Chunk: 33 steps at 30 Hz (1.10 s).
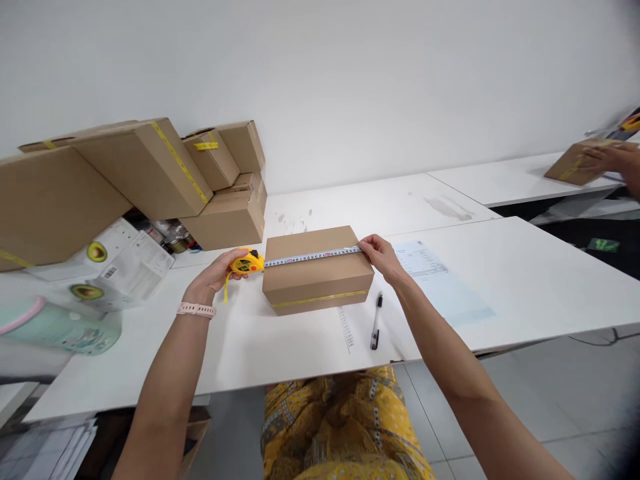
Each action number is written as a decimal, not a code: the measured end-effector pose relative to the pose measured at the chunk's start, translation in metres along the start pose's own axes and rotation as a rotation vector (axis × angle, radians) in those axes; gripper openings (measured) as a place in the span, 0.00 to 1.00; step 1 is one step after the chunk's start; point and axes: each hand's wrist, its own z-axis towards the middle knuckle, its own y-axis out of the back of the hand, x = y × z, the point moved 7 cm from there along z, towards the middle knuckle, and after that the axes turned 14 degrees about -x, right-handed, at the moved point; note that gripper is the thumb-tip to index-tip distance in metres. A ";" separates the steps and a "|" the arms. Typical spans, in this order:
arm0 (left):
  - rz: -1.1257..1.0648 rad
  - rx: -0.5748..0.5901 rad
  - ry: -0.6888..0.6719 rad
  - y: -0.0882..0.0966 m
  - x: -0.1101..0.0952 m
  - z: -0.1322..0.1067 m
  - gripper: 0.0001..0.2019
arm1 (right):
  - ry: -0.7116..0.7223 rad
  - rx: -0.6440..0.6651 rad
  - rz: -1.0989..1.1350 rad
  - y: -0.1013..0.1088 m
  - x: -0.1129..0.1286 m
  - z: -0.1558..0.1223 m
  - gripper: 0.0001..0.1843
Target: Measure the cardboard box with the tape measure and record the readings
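Note:
A small brown cardboard box (317, 279) sealed with yellow tape sits on the white table (525, 280) in front of me. My left hand (215, 275) is closed around a yellow tape measure (246, 262) at the box's left side. Its white blade (313, 256) stretches across the box top. My right hand (381, 256) pinches the blade's end at the box's right top edge.
A black pen (375, 321) and a printed sheet (425, 267) lie right of the box. Stacked cardboard boxes (150, 167), white avocado-printed cartons (107, 267) and a mint container (60, 327) crowd the left. Another person's hand (617, 161) rests on a box (575, 163) far right.

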 end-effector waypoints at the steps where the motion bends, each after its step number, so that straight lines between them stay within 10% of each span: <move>1: -0.005 0.001 0.003 0.001 0.002 0.000 0.22 | 0.017 0.002 -0.031 -0.002 0.001 0.002 0.15; 24: 0.089 0.140 -0.077 0.008 0.003 -0.007 0.27 | -0.169 0.025 -0.033 -0.014 -0.013 0.004 0.27; 33: 0.074 0.116 -0.064 0.006 0.006 -0.008 0.28 | -0.002 -0.019 -0.241 -0.011 -0.010 0.009 0.22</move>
